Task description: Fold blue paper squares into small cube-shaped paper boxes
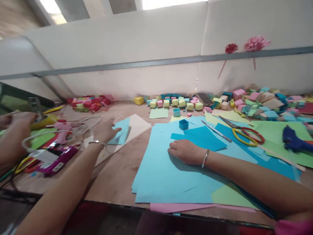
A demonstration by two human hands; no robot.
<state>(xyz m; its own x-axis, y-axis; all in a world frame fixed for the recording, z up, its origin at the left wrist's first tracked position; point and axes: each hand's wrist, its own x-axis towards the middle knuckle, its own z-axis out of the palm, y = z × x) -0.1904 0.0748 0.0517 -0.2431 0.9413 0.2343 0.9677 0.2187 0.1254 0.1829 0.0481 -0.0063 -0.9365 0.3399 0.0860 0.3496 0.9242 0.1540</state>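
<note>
My left hand [105, 130] reaches over the left part of the table, its thumb stretched out and its fingers apart. It is above or touching a light blue paper piece [124, 132], which lies on a white sheet [138, 125]. My right hand [186, 151] rests with curled fingers on a stack of large light blue sheets [161, 176]; whatever is under its fingers is hidden. Beside it lie a darker blue paper piece [205, 138] and a narrow blue strip [177, 136]. A small open blue paper box [184, 124] stands just beyond.
Scissors [244, 135] and a slim silver pen-like tool [216, 131] lie right. Left are a pink glue gun [63, 129], a purple power strip [58, 160] and another person's arm [14, 140]. Folded paper cubes [171, 102] line the back; a blue tool [292, 138] lies far right.
</note>
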